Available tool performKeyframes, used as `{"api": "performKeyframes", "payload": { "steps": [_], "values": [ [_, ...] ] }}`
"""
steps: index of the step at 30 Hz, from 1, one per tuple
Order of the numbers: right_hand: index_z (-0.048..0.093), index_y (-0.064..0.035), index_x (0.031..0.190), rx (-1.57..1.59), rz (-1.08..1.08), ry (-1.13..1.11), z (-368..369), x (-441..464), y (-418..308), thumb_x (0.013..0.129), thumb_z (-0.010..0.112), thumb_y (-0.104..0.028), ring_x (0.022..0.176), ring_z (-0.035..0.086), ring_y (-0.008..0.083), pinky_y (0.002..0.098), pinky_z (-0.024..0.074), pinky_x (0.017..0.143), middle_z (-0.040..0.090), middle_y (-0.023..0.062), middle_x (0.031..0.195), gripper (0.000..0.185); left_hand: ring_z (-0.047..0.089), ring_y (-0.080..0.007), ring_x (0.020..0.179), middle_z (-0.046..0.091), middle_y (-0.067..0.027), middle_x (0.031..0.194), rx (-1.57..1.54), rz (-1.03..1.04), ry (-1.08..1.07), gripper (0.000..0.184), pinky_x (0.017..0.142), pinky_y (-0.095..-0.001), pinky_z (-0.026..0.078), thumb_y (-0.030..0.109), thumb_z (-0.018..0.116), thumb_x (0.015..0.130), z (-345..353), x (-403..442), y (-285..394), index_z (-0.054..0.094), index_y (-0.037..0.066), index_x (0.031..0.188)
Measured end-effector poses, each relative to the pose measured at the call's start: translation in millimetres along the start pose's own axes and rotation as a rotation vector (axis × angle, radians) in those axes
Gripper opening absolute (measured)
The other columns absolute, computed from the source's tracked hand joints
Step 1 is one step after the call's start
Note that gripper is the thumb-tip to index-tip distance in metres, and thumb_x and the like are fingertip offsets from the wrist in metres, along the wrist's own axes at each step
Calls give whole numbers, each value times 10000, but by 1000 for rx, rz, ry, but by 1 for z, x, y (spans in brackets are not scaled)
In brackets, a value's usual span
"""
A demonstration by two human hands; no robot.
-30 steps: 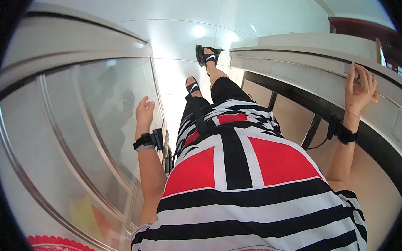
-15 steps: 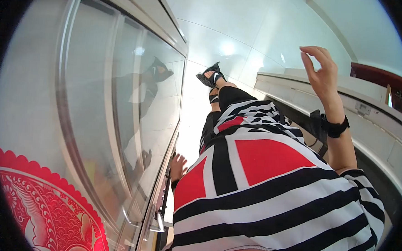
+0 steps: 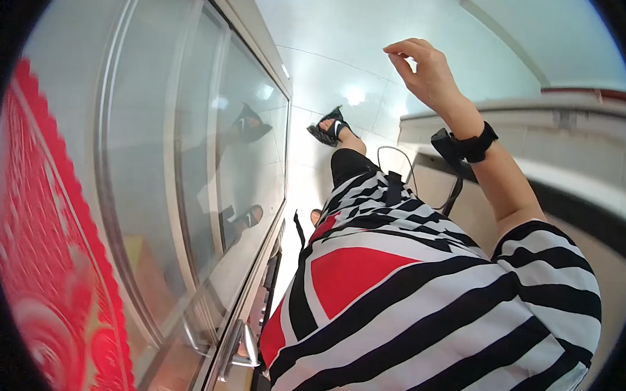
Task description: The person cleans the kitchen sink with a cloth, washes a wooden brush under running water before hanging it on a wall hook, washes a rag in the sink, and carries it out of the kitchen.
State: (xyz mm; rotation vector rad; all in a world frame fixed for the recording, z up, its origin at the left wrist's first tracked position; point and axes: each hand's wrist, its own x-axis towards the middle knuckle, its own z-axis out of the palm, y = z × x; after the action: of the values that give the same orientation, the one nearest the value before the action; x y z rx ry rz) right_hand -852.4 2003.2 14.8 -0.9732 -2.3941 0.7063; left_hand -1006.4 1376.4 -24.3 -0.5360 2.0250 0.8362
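My right hand (image 3: 431,78) is raised over the pale tiled floor, away from my body. Its fingers curl loosely, a gap shows between thumb and forefinger, and nothing is held. A black strap with a small box-like device (image 3: 477,144) circles that wrist. My left hand is out of sight, on the far side of my striped shirt (image 3: 420,321). A glass-panelled door (image 3: 142,144) stands close along my left side, with a metal handle (image 3: 247,348) low in the view.
A red patterned decoration (image 3: 48,252) is on the glass at left. A pale ledge (image 3: 522,125) runs along the right. Glossy floor tiles (image 3: 329,26) stretch ahead of my sandalled foot (image 3: 331,126). A thin cable (image 3: 400,152) loops beside my leg.
My right hand has swung left and forward across the view. My left hand, earlier beside the door, has gone out of view. My body has turned and my legs have stepped apart.
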Motion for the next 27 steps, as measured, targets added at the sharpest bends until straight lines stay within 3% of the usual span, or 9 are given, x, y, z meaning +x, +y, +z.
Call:
{"api": "performKeyframes", "payload": {
  "steps": [3,5,7,10,16,21,22,27],
  "values": [
    [673,-41,929,30,69,69,14,-65,-11,845,601,-99,754,600,266,352,483,672,649,124,849,125,585,-210,1017,604,-94,1109,45,72,-12,478,832,-356,452,282,603,884,-31,1,-5,483,28,1270],
    [669,-27,917,89,230,11,6,-122,-25,833,606,-99,749,608,272,348,489,682,649,137,839,127,586,-208,1014,606,-97,1105,76,113,-18,474,832,-352,454,280,605,884,-45,-6,-11,485,25,1265],
    [666,-21,892,130,204,9,25,-172,-60,825,608,-97,747,617,274,349,494,679,648,147,830,117,587,-206,1012,607,-99,1100,85,156,-45,470,833,-349,455,278,607,884,-77,8,-26,488,21,1260],
    [669,-25,894,109,223,12,21,-186,-85,830,603,-91,741,621,270,347,493,673,654,141,825,113,588,-203,1008,610,-102,1094,99,201,-52,465,833,-344,456,274,610,884,-104,16,-25,492,16,1251],
    [678,-44,928,8,232,242,-46,-233,-100,837,618,-120,716,628,240,315,494,647,670,120,834,133,591,-197,1000,615,-108,1081,177,301,-95,454,834,-334,460,268,615,884,-124,5,-32,499,5,1235],
    [687,-64,950,0,221,416,-53,-216,-112,834,628,-131,736,645,220,294,500,651,681,103,836,147,594,-192,993,619,-113,1071,269,403,-184,445,834,-326,462,262,620,883,-112,18,19,506,-3,1222],
    [701,-91,997,6,244,411,-55,-218,-111,855,629,-133,759,619,120,255,490,690,694,47,883,164,594,-191,992,620,-114,1069,293,422,-211,444,834,-324,463,261,621,883,-107,20,26,507,-5,1219],
    [692,-63,1001,96,225,500,-61,-214,-172,866,624,-162,760,615,111,254,494,670,686,39,863,181,597,-185,985,624,-119,1058,423,542,-361,435,835,-316,466,256,625,883,-89,33,69,514,-14,1206]
  ]
}}
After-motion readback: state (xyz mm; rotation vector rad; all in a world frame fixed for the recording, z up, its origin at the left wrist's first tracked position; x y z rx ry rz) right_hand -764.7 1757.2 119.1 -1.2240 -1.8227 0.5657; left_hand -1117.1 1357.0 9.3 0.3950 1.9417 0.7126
